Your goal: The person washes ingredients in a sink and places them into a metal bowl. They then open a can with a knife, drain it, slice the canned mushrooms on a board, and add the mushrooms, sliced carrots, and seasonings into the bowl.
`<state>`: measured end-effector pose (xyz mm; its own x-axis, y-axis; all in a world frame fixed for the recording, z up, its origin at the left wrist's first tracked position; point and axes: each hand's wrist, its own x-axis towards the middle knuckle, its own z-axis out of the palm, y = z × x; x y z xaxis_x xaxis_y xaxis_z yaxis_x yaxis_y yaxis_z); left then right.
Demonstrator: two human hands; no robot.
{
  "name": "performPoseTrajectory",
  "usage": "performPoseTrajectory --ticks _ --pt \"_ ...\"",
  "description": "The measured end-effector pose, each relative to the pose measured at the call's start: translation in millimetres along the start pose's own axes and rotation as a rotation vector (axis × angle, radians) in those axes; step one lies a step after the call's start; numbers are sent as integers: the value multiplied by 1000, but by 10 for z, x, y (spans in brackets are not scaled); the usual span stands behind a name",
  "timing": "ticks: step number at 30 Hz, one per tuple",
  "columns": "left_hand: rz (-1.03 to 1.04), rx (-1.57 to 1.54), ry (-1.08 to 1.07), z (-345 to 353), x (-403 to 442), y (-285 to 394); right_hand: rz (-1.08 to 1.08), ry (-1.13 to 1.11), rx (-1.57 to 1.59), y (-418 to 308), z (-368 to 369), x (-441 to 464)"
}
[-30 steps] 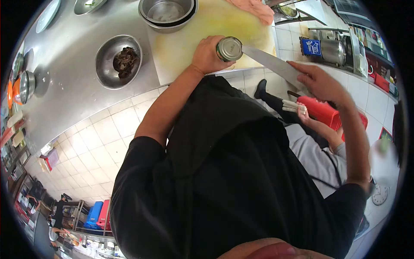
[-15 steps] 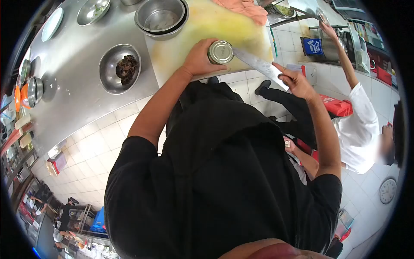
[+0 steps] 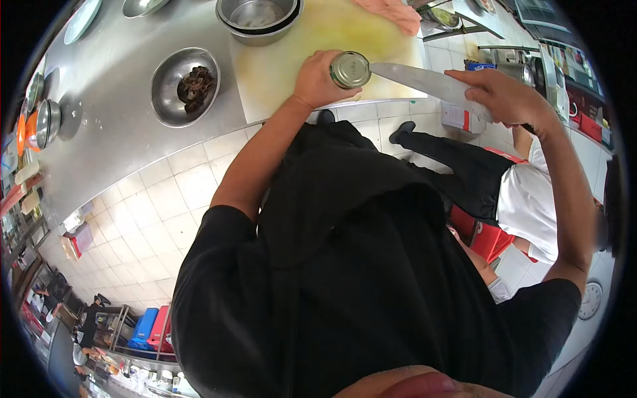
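My left hand (image 3: 320, 79) is wrapped round a tin can (image 3: 350, 70), its metal lid facing up, near the front edge of the cutting board (image 3: 265, 86). In my right hand (image 3: 507, 96) is a wide-bladed kitchen knife (image 3: 421, 81), index finger laid along the blade. The knife's tip points left at the can's rim; whether it touches the rim I cannot tell. Left of the board, a steel bowl (image 3: 162, 93) holds dark, wrinkled food pieces (image 3: 198, 89). Two nested metal pans (image 3: 259, 36) stand at the board's back left.
An orange-pink cloth (image 3: 391, 12) lies at the board's far edge. A pale plate (image 3: 83, 21) and another steel bowl (image 3: 142, 6) sit on the steel table (image 3: 126, 142). A person in a white top (image 3: 524, 199) is close by on my right.
My right hand has moved right and farther from the can, and the knife now lies flatter. My left hand still grips the can. The person in white has lowered a raised arm.
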<state>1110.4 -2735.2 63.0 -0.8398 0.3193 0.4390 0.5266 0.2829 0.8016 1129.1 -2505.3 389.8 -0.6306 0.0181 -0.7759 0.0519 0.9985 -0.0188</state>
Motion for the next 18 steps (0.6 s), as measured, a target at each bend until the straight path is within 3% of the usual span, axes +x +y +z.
performPoseTrajectory --ticks 1,4,7,9,12,15,18 --pt "-12 -1 2 13 -11 7 133 -58 63 -151 -16 -90" --pt "-18 -23 38 34 -21 14 45 -70 248 6 249 -90" --pt "-38 -26 15 38 -14 12 202 -71 405 -76 613 -205" --pt "-51 -24 -8 28 15 -26 112 80 611 -48 1109 -191" --pt "-44 -30 -29 28 23 -45 173 46 814 -64 1606 -124" --pt "-12 -48 -69 22 -10 -30 26 158 863 266 1945 86" --pt "-22 -97 -138 -116 31 -24 -261 313 699 646 2033 330"
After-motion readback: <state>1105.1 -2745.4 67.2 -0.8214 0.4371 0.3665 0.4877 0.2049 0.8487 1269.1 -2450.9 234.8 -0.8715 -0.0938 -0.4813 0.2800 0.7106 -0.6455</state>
